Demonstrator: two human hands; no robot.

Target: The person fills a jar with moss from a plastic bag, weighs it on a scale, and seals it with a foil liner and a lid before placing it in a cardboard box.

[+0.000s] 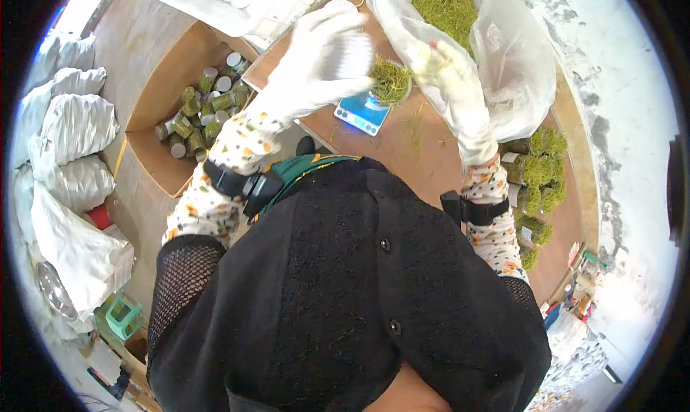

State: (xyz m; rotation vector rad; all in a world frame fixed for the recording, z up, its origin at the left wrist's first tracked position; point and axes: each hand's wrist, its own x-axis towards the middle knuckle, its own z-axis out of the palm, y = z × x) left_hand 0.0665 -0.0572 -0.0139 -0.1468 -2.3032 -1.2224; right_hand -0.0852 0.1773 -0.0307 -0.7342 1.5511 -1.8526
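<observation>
My left hand (pixel 305 67), in a white glove, is open beside a small kitchen scale (pixel 358 123) with a lit display. Its thumb stretches to the rim of a clear jar heaped with green moss (pixel 390 81) on the scale. A blurred, ribbed white patch (pixel 350 54) shows between thumb and fingers. My right hand (pixel 449 78), also gloved, is over the near side of a clear plastic bag (pixel 514 78) that holds loose moss (pixel 445 11). Its stained fingers are bunched and closed; I cannot tell what they hold.
A cardboard box (pixel 144 135) of lidded moss jars (pixel 190 117) stands left of the wooden table (pixel 424 149). Several moss-filled jars (pixel 535 171) lie at the table's right side. A white tub (pixel 198 8) is at the back; white sacks (pixel 79 124) line the left.
</observation>
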